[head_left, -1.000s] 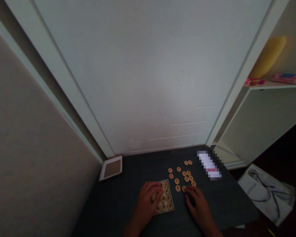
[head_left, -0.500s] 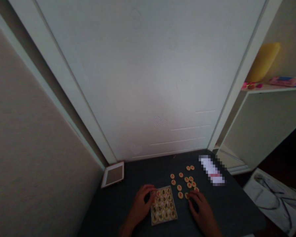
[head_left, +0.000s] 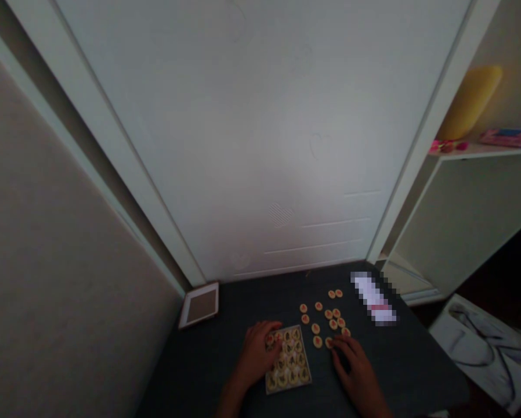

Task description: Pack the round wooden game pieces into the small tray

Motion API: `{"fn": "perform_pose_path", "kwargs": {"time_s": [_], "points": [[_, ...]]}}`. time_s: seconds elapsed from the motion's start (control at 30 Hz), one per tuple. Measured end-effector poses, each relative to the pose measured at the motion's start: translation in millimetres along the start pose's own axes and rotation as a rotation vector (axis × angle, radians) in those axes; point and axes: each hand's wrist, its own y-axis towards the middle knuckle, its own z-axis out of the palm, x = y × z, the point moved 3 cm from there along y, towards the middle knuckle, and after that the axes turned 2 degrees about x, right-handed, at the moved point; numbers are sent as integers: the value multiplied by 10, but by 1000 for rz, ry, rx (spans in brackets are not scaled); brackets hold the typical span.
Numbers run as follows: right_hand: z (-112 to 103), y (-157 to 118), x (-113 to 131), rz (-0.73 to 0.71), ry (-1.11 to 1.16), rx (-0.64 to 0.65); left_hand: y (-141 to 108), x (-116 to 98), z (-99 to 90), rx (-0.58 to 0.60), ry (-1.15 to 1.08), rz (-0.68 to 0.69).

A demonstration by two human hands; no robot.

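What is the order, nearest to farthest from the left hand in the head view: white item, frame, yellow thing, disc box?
1. Disc box: partly under the left hand.
2. Frame: left, back of the table.
3. White item: right side of the table.
4. Yellow thing: far right, above the shelf.

Tray (head_left: 289,388), apparently full, loose red-marked discs (head_left: 315,328) alongside

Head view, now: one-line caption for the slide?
Left hand over the tray of round pieces, right hand at loose red-marked pieces on a dark table.
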Motion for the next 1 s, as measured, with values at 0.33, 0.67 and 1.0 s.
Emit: {"fn": "perform_pose_path", "kwargs": {"time_s": [0.33,0.67,1.0], "points": [[-290,118,-148,77,2,-29,-153,270,-76,-151,-122,-16],[-322,304,-362,86,-42,25,-399,250,-34,-208,18,43],[-265,272,-351,10,-110,38,-326,-148,-120,-19,215,161]]}}
